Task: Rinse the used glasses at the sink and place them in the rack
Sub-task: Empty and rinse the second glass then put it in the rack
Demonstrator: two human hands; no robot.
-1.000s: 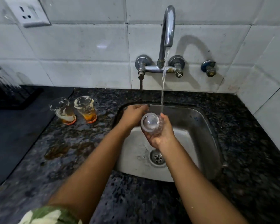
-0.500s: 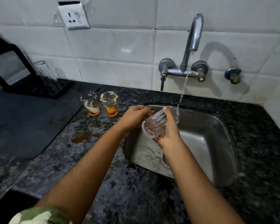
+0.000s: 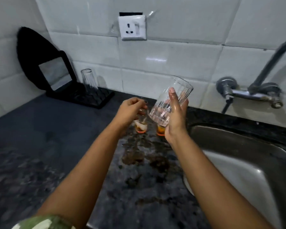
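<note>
My right hand (image 3: 176,113) grips a clear ribbed glass (image 3: 168,101), tilted with its rim up and to the right, above the counter left of the sink (image 3: 238,146). My left hand (image 3: 130,109) hovers beside it with fingers loosely curled, holding nothing. Two used glasses with orange dregs (image 3: 140,127) (image 3: 160,130) stand on the counter under the hands, partly hidden. A black rack (image 3: 89,96) sits at the back left against the wall, with one clear glass (image 3: 89,79) standing upside down in it.
The tap (image 3: 257,91) is on the wall at the right, its spout cut off by the frame edge. A brown spill (image 3: 139,156) wets the speckled counter. A dark mat (image 3: 40,126) lies left. A power socket (image 3: 133,28) is on the tiles.
My right hand has carried the glass out of the sink and the water stream, leftward over the counter. My left hand has let go of it. My view has swung left toward the rack.
</note>
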